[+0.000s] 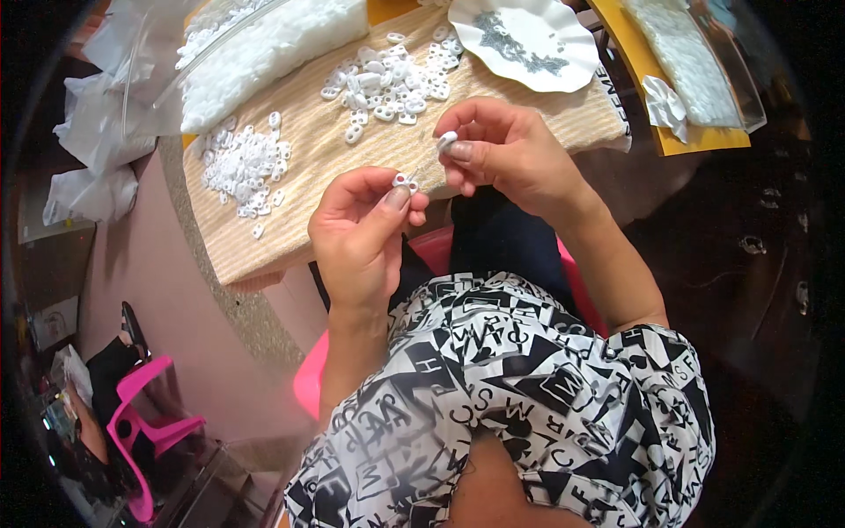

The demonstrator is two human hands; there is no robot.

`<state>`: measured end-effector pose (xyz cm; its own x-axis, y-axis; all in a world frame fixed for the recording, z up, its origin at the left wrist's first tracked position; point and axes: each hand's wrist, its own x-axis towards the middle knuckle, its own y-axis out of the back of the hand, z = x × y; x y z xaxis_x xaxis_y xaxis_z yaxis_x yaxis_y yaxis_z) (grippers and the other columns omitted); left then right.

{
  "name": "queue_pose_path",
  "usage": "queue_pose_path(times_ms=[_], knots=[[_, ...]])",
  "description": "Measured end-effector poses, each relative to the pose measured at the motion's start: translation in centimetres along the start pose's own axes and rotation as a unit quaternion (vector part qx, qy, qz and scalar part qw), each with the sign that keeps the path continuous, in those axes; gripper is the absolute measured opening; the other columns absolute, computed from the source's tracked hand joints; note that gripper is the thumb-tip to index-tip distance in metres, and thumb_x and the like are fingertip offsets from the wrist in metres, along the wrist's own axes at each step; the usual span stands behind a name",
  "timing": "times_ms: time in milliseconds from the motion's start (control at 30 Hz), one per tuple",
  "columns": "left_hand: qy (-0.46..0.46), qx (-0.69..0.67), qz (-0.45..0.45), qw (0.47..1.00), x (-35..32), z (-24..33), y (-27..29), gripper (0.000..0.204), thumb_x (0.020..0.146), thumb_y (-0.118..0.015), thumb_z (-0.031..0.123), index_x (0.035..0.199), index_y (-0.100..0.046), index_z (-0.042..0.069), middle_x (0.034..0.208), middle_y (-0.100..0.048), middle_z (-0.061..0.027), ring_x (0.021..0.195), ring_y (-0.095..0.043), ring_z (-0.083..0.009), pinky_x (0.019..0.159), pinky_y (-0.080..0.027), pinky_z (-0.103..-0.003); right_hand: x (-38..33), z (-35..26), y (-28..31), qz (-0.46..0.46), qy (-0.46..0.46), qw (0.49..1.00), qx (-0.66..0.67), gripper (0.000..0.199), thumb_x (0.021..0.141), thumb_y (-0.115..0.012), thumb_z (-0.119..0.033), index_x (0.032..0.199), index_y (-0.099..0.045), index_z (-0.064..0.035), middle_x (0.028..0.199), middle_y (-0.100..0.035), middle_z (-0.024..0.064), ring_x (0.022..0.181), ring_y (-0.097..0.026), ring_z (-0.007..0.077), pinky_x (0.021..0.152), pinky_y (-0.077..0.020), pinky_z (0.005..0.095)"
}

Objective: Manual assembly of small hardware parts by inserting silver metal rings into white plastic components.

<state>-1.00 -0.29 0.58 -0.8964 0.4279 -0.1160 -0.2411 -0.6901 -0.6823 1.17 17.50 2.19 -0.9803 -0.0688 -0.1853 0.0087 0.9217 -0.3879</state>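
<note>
Two hands meeting over a small white plastic piece, just off the near edge of the desk.

I see my left hand [359, 231] pinching a small white plastic clip [405, 180] between thumb and forefinger, fingers closed tight on it. My right hand [503, 150] has its fingers [461, 151] curled in on a second white piece [447, 139]; a thin pin or wire may run between the two, too fine to tell. To do this well I'd hold the left pinch steady, opening turned toward the right, and bring the pieces together squarely above my lap, near the woven mat [308, 189]. Loose white clips [387, 84] lie heaped beyond, with a white paper plate [563, 66] of small dark metal bits [515, 44] within reach.
</note>
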Motion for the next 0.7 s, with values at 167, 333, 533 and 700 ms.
queue_pose_path(times_ms=[167, 333, 533, 700], knots=[[-0.019, 0.014, 0.013, 1.000, 0.0, 0.0, -0.1, 0.016, 0.077, -0.053, -0.007, 0.093, -0.052, -0.004, 0.080, -0.058, -0.0122, 0.071, -0.059, -0.0186, 0.060, -0.049, -0.026, -0.1, -0.2, -0.4, 0.043, -0.002, 0.997, 0.067, 0.019, 0.078, -0.057, -0.003, 0.097, -0.054, 0.0025, 0.074, -0.058, 0.0065, 0.063, -0.056, 0.0097, 0.058, -0.0467, 0.0202], [-0.021, 0.012, 0.005, 1.000, 0.0, 0.0, -0.2, 0.016, 0.077, -0.054, -0.007, 0.093, -0.052, -0.004, 0.080, -0.058, -0.0121, 0.071, -0.060, -0.0186, 0.060, -0.049, -0.026, -0.2, 0.2, -0.2, 0.020, 0.046, 0.999, -0.015, 0.022, 0.079, -0.057, -0.005, 0.099, -0.053, 0.0039, 0.080, -0.058, 0.0066, 0.067, -0.057, 0.0110, 0.056, -0.0466, 0.0202], [-0.017, 0.029, 0.000, 0.999, -0.4, 0.0, -0.5, 0.016, 0.077, -0.055, -0.007, 0.092, -0.053, -0.005, 0.080, -0.058, -0.0120, 0.070, -0.060, -0.0180, 0.060, -0.049, -0.026, -0.6, -0.1, -0.6, 0.008, 0.014, 1.000, -0.010, 0.019, 0.078, -0.057, -0.002, 0.097, -0.056, 0.0020, 0.074, -0.058, 0.0042, 0.063, -0.056, 0.0078, 0.052, -0.0444, 0.0176], [-0.020, 0.031, -0.003, 0.999, -0.6, 0.2, -0.7, 0.016, 0.076, -0.055, -0.007, 0.093, -0.053, -0.005, 0.080, -0.058, -0.0119, 0.070, -0.060, -0.0173, 0.060, -0.049, -0.025, -0.9, -0.3, -1.1, 0.004, 0.022, 0.999, -0.032, 0.018, 0.079, -0.055, 0.000, 0.097, -0.056, 0.0029, 0.074, -0.058, 0.0045, 0.062, -0.056, 0.0078, 0.051, -0.0444, 0.0182]])
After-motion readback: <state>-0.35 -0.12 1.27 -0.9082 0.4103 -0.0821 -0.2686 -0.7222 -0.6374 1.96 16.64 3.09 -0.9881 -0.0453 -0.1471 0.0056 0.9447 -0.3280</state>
